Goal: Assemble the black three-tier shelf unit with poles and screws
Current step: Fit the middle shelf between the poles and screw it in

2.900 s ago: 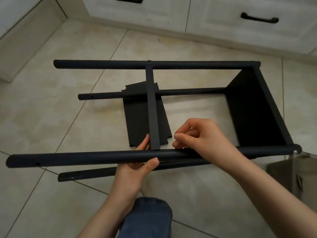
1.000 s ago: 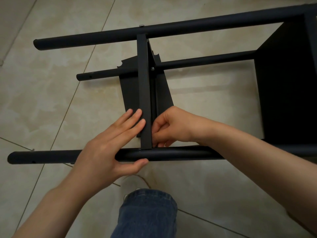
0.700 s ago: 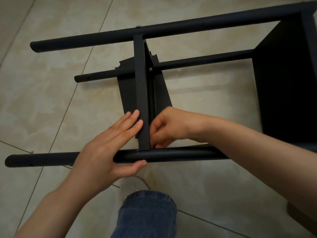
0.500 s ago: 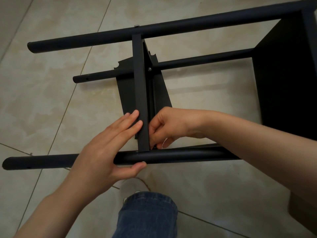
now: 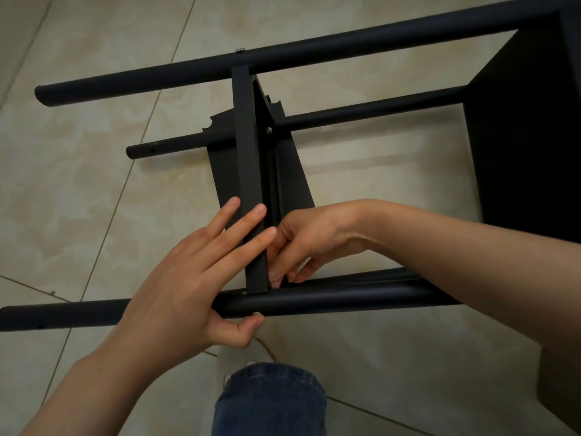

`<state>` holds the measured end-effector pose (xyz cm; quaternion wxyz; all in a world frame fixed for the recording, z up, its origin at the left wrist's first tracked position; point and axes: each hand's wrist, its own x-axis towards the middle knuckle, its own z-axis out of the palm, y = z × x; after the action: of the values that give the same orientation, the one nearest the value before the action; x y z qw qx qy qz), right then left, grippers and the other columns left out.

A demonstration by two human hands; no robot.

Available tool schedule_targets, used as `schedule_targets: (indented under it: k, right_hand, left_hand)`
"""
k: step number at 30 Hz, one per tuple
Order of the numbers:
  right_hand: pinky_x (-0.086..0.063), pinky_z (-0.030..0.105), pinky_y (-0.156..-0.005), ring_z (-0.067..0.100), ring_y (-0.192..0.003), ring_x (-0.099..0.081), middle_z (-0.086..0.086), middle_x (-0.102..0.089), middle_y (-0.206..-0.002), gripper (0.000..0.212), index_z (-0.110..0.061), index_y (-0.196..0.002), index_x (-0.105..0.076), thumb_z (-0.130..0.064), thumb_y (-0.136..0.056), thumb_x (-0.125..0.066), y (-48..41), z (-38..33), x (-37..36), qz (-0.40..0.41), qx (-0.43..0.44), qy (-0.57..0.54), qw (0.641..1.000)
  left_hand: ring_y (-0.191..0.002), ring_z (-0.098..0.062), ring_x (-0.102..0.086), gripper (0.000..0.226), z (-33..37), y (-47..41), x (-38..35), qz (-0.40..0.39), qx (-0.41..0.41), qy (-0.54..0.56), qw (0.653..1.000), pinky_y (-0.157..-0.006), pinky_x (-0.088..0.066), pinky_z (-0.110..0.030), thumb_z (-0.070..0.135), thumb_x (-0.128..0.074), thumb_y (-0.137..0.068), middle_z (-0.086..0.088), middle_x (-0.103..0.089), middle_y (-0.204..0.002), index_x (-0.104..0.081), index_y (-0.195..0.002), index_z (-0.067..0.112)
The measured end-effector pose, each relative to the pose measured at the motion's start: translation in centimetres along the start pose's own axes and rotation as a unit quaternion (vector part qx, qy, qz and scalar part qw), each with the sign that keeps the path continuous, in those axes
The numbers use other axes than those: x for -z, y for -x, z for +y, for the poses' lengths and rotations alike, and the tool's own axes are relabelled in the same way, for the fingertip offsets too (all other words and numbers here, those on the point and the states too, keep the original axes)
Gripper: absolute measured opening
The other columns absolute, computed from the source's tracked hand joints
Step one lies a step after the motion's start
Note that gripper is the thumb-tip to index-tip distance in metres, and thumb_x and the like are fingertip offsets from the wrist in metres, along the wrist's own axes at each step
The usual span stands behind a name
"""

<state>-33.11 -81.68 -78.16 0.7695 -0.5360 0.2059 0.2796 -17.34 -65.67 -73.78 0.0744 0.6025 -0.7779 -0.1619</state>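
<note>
The left hand (image 5: 188,287) spans the near pole (image 5: 345,298), fingers straight and flat on the middle shelf (image 5: 248,152), thumb beneath at a screw (image 5: 258,314). Just beside the shelf, the right hand (image 5: 301,243) curls its fingers at the joint; its hold cannot be told. The shelf meets the far pole (image 5: 345,45).

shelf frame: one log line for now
step: middle shelf to near pole | left hand: flat on shelf, thumb at screw | right hand: curled at joint, grip unclear

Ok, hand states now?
Left hand: open, fingers flat on the black metal shelf panel, thumb under the near black round pole.
Right hand: fingers curled at that joint; contents cannot be told.
</note>
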Motion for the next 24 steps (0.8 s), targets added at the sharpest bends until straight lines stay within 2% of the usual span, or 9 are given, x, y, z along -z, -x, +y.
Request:
schedule_targets:
  k: [4,7,13,16,20,24]
  right_hand:
    - [-0.053,0.033,-0.093,0.010,-0.083,-0.063,-0.002,-0.073,-0.088,0.025,-0.027,-0.073,-0.076,-0.014,-0.093,-0.066,0.0,-0.1,-0.1,-0.003,-0.003,-0.006,1.000]
    - [-0.053,0.033,-0.092,0.010,-0.079,-0.062,-0.002,-0.070,-0.082,0.015,-0.019,-0.081,-0.073,-0.012,-0.093,-0.065,-0.1,-0.2,-0.2,-0.004,-0.014,-0.016,1.000]
    - [-0.049,0.031,-0.084,0.009,-0.069,-0.058,0.001,-0.067,-0.075,0.027,-0.017,-0.069,-0.072,-0.009,-0.093,-0.063,-0.1,-0.3,-0.5,0.006,-0.026,-0.034,0.999]
    - [-0.049,0.030,-0.081,0.009,-0.067,-0.058,0.001,-0.067,-0.074,0.023,-0.016,-0.072,-0.071,-0.008,-0.092,-0.063,0.0,-0.4,-0.7,0.017,-0.036,-0.041,0.998]
    - [-0.049,0.028,-0.078,0.009,-0.064,-0.058,0.000,-0.068,-0.072,0.020,-0.014,-0.073,-0.069,-0.006,-0.091,-0.064,0.1,-0.3,-1.0,0.043,-0.053,-0.056,0.996]
    - [-0.048,0.026,-0.076,0.009,-0.067,-0.057,0.000,-0.067,-0.076,0.019,-0.014,-0.077,-0.069,-0.007,-0.093,-0.063,0.4,0.0,-1.1,0.025,-0.041,-0.077,0.996]
  left_hand:
    - [-0.156,-0.023,-0.017,0.093,-0.1,0.1,-0.1,0.002,-0.001,0.005,1.000,-0.108,-0.035,-0.042,0.054,-0.064,-0.074,0.005,-0.023,-0.168,-0.031,-0.155,0.024]
    - [-0.156,-0.023,-0.018,0.093,-0.2,0.1,-0.2,0.004,-0.002,0.005,1.000,-0.108,-0.037,-0.043,0.053,-0.063,-0.074,0.006,-0.022,-0.168,-0.030,-0.156,0.025]
    - [-0.156,-0.023,-0.018,0.092,-0.4,0.2,-0.3,0.012,-0.008,0.000,1.000,-0.113,-0.033,-0.037,0.053,-0.063,-0.074,0.006,-0.024,-0.167,-0.031,-0.156,0.023]
    - [-0.156,-0.022,-0.018,0.092,-0.5,0.1,-0.4,0.015,-0.011,0.003,1.000,-0.115,-0.028,-0.032,0.052,-0.064,-0.074,0.006,-0.024,-0.167,-0.031,-0.155,0.023]
    - [-0.155,-0.023,-0.020,0.092,-0.4,0.0,-0.4,0.016,-0.010,0.003,1.000,-0.115,-0.029,-0.032,0.051,-0.064,-0.073,0.003,-0.027,-0.166,-0.033,-0.155,0.022]
    - [-0.156,-0.022,-0.019,0.093,-0.3,0.0,-0.4,0.012,-0.006,0.002,1.000,-0.115,-0.028,-0.033,0.051,-0.064,-0.073,0.005,-0.025,-0.167,-0.032,-0.155,0.023]
